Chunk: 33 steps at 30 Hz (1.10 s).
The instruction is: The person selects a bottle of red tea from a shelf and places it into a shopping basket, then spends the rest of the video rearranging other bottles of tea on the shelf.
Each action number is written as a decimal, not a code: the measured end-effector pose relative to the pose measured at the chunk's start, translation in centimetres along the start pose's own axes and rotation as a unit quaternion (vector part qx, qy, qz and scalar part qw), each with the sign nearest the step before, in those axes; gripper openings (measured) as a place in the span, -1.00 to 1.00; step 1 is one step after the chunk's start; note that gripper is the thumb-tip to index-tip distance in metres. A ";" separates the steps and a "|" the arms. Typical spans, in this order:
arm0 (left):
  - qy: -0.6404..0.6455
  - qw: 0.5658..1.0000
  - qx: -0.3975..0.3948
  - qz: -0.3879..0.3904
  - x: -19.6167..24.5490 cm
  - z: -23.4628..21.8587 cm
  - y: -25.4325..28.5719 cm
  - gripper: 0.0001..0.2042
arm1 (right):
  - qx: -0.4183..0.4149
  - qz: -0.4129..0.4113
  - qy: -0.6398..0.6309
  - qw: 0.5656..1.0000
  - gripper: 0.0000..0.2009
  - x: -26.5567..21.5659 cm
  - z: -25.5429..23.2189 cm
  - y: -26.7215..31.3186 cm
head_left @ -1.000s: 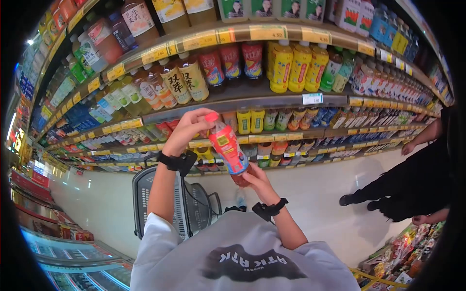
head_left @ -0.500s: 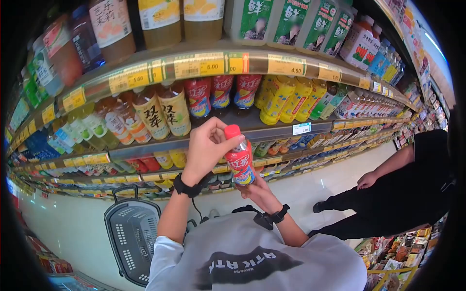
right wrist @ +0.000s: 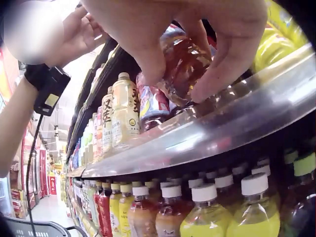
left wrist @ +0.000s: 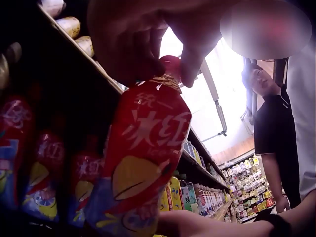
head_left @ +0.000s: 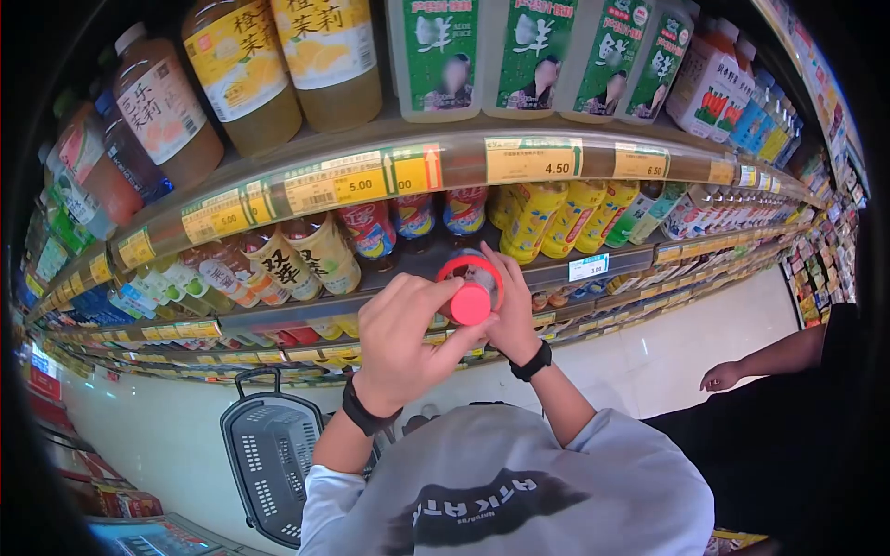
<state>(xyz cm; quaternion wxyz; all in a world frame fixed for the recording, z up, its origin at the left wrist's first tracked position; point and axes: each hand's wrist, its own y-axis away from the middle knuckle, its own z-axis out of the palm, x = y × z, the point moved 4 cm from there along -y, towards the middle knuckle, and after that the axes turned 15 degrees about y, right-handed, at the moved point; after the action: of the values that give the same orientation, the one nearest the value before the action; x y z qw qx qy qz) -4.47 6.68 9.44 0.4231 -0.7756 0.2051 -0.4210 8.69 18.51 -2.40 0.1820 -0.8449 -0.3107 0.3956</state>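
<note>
A red-labelled bottle of dark tea [left wrist: 143, 148] is tilted with its red cap [head_left: 471, 304] toward the head camera, close to the shelf edge. My left hand [head_left: 400, 338] pinches it at the cap between thumb and fingers. Around its lower part curl the fingers of my right hand [head_left: 512, 310]; the right wrist view shows thumb and fingertips on the clear brown base [right wrist: 185, 66]. Bottles with the same red label [head_left: 366, 227] stand behind it on the shelf, beside yellow-labelled bottles [head_left: 538, 218].
A metal shelf edge [right wrist: 207, 131] runs just beside the right hand, with more bottles on the shelf below. Above is a shelf of large bottles [head_left: 338, 65]. A grey basket [head_left: 273, 463] is at lower left. A person in black [head_left: 760, 417] stands at right.
The bottle has moved toward the shelf and tipped, its cap now facing the head camera. Both hands have moved with it, and the shelves appear nearer.
</note>
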 end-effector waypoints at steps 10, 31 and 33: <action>-0.014 0.999 0.039 -0.029 -1.4 1.4 -1.4 -0.54 | -0.031 0.004 -0.008 0.999 -0.16 1.8 1.7 -1.3; 0.001 0.999 0.023 -0.042 -1.8 2.0 -2.1 -0.53 | -0.046 0.019 -0.022 0.999 -0.20 2.1 1.8 -1.1; 0.001 0.999 0.020 -0.040 -1.9 2.0 -2.1 -0.53 | -0.044 0.025 -0.034 0.998 -0.20 2.1 1.8 -1.0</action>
<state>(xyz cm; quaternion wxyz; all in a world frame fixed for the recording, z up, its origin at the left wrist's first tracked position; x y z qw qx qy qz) -3.92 10.10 9.72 0.4212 -0.7739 0.1658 -0.4429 7.96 20.77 -4.19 0.1242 -0.8457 -0.3124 0.4144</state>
